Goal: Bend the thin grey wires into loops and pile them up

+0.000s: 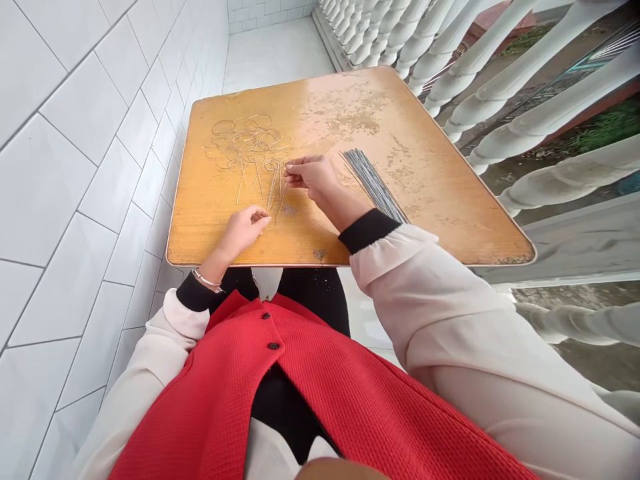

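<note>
On the tabletop, my right hand (pixel 316 177) pinches a thin metal wire (pixel 281 200) between thumb and fingers, beside some bent wires with looped tops. My left hand (pixel 245 230) is closed near the table's front edge, its fingertips close to the wires' lower ends; whether something thin is in them I cannot make out. Beyond my hands lies a tangled pile of looped wires (pixel 250 140), some with straight legs pointing toward me. To the right of my right hand rests a bundle of straight grey wires (pixel 375 183), partly hidden by my forearm.
The worn wooden table (pixel 450 220) has peeling patches and rounded corners. A white tiled wall (pixel 100 180) runs close along the left. White balusters (pixel 480 107) line the right side. Small dark bits (pixel 289 209) lie on the table between my hands.
</note>
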Action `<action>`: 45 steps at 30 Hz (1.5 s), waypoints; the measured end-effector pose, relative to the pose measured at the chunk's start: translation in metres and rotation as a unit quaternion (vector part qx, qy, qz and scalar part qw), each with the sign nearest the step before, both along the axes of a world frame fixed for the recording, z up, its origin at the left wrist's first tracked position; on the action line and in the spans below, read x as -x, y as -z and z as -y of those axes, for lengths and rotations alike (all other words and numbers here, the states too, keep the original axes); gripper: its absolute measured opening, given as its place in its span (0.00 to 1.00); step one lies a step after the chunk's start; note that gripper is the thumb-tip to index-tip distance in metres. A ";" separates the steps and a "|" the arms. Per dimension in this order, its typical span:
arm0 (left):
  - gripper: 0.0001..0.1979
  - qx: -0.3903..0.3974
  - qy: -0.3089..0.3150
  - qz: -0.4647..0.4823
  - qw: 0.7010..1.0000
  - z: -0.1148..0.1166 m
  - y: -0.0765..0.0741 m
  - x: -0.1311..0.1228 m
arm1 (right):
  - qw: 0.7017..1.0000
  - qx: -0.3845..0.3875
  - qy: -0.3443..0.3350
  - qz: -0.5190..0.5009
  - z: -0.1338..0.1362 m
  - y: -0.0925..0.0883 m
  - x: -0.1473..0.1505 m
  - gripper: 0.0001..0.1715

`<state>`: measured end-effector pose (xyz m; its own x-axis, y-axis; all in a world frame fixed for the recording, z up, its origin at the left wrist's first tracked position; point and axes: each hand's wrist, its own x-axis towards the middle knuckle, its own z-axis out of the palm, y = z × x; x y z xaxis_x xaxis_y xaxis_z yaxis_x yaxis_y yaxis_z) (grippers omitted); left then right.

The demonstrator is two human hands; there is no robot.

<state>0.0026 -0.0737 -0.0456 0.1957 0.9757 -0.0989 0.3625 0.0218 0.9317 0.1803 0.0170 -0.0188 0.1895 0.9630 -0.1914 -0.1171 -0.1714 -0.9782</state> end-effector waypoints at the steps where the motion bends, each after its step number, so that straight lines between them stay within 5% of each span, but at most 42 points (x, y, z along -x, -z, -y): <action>1: 0.00 -0.024 0.015 -0.028 0.999 -0.002 0.002 -0.002 | 1.000 0.004 0.000 0.015 -0.008 0.000 0.002 0.20; 6: 0.03 -0.141 0.044 -0.145 0.978 -0.004 0.008 -0.006 | 0.992 0.044 0.031 0.115 -0.038 0.010 0.009 0.26; 13: 0.05 -0.169 0.064 -0.194 0.964 0.002 0.006 -0.007 | 0.982 0.018 0.017 0.190 -0.051 0.023 0.000 0.21; 19: 0.08 -0.179 0.070 -0.237 0.952 0.010 -0.009 -0.010 | 0.941 -0.028 0.000 0.338 -0.028 0.013 -0.006 0.17; 26: 0.19 -0.211 0.141 -0.326 0.911 0.013 -0.015 -0.018 | 0.870 -0.098 -0.100 0.472 0.009 0.015 -0.006 0.12; 31: 0.18 -0.204 0.155 -0.366 0.894 0.013 -0.014 -0.020 | 0.819 -0.076 -0.167 0.544 0.024 0.013 0.001 0.20; 45: 0.15 -0.213 0.152 -0.350 0.899 0.012 -0.012 -0.015 | 0.828 -0.068 -0.183 0.525 0.038 0.006 0.002 0.20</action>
